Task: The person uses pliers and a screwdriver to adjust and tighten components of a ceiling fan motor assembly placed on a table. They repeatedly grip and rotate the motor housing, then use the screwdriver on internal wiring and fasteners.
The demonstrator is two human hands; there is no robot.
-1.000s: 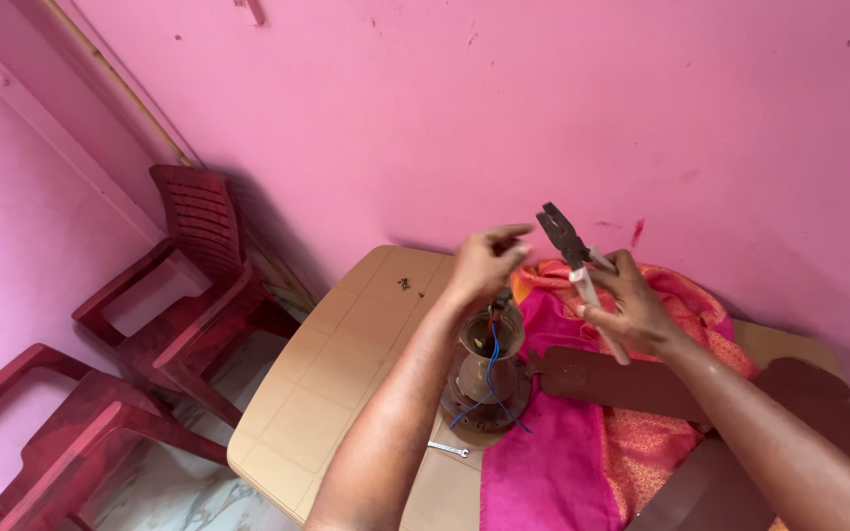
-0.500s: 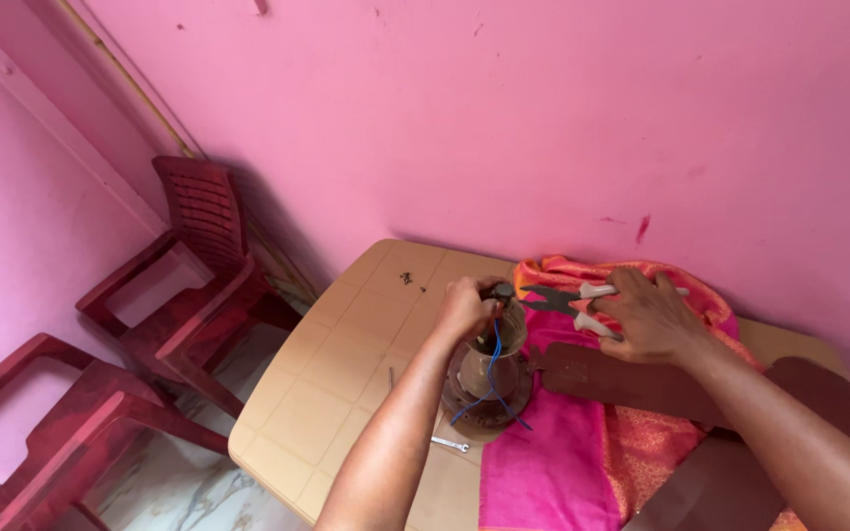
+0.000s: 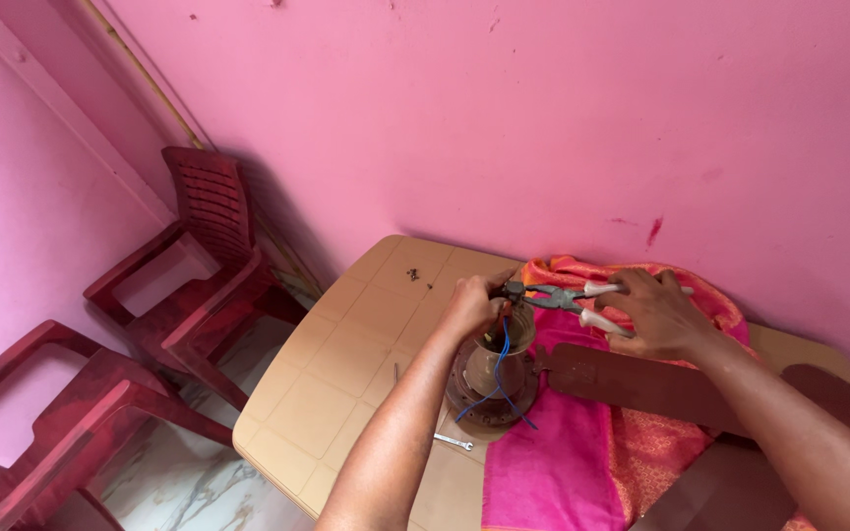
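Observation:
A brown ceiling-fan motor [image 3: 492, 379] stands on the tan plastic table [image 3: 366, 354], with blue wires [image 3: 497, 369] hanging from its top. My left hand [image 3: 474, 303] grips the top of the motor's stem. My right hand [image 3: 653, 313] holds the pale handles of a pair of pliers [image 3: 555, 296], whose jaws reach left to the stem top beside my left fingers. A brown fan blade [image 3: 641, 379] stretches right from the motor under my right forearm.
A pink and orange cloth [image 3: 582, 442] lies under the fan. A small metal tool [image 3: 453, 442] and a few dark screws [image 3: 413, 275] rest on the table. Two dark red plastic chairs [image 3: 199, 285] stand left, by the pink wall.
The pliers were raised upright in my right hand a second ago; they have come down level, with the jaws at the motor's stem. My left hand stayed on the stem.

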